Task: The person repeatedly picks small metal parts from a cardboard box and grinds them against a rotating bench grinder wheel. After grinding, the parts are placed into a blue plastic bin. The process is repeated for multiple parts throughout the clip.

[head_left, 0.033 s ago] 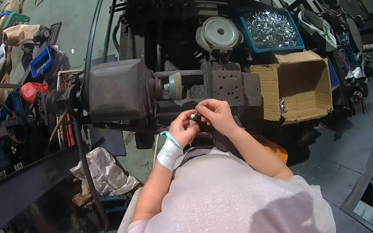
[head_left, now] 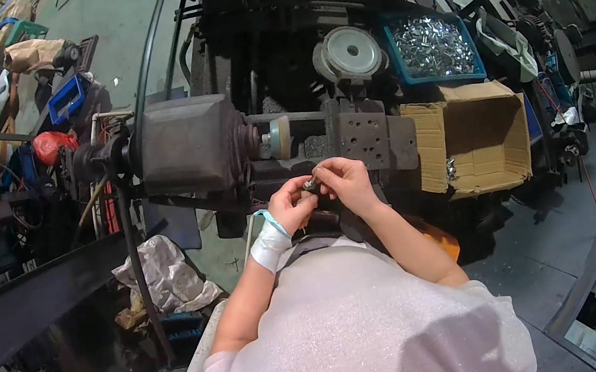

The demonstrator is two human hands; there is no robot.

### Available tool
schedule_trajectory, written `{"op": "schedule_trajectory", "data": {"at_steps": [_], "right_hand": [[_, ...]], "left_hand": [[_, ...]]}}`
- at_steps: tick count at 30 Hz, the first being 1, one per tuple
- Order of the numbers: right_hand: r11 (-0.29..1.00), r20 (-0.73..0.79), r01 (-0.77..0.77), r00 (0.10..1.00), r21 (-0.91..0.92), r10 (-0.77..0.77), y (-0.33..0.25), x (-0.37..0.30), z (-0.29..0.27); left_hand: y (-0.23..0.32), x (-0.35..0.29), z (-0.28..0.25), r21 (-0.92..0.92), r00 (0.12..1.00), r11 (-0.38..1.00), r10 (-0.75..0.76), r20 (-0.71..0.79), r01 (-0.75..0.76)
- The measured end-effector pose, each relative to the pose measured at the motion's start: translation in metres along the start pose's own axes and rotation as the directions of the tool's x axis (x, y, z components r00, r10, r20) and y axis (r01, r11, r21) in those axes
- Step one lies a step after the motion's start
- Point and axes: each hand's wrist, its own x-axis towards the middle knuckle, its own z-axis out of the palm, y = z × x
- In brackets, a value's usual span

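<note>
My left hand (head_left: 293,204), with a white wrap and a light-blue band at its wrist, pinches a small shiny metal piece (head_left: 310,182). My right hand (head_left: 347,183) has its thumb and fingertips closed on the same piece from the other side. Fingers cover most of it, so its exact shape is hidden. Both hands are in front of my body, just on the near side of a dark machine. Beyond them are a flat steel plate with holes (head_left: 364,135) and a spindle with a pale ring-shaped wheel (head_left: 280,138).
A blue crate (head_left: 479,59) full of small shiny metal parts stands at the far right. Nearer is an open cardboard box (head_left: 492,145), with a few metal parts by its left flap. The motor housing (head_left: 185,146) lies left; a round grey disc (head_left: 353,52) sits behind the plate.
My left thumb and fingers have shifted slightly around the metal piece. My right hand looks almost the same.
</note>
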Motion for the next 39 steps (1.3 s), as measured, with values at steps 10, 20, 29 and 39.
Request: {"op": "schedule_trajectory", "data": {"at_steps": [10,20,29,39], "right_hand": [[0.991,-0.089,-0.004,0.996,-0.134,-0.008,0.006,0.019,0.020],[0.993,-0.167,-0.070,0.985,-0.098,0.052,0.004,0.047,0.028],[0.988,-0.185,-0.055,0.982,-0.144,0.028,0.006,0.050,0.031],[0.997,-0.024,0.001,1.000,0.081,0.000,0.003,0.028,0.016]], "left_hand": [[-0.011,0.023,-0.005,0.183,0.935,0.977,0.161,-0.315,-0.106],[0.003,0.037,-0.004,-0.121,0.944,0.989,0.046,-0.325,-0.090],[-0.002,0.042,-0.004,-0.106,0.926,0.988,0.064,-0.372,-0.111],[-0.003,0.019,-0.021,-0.443,0.991,0.889,-0.130,0.006,0.119]]}}
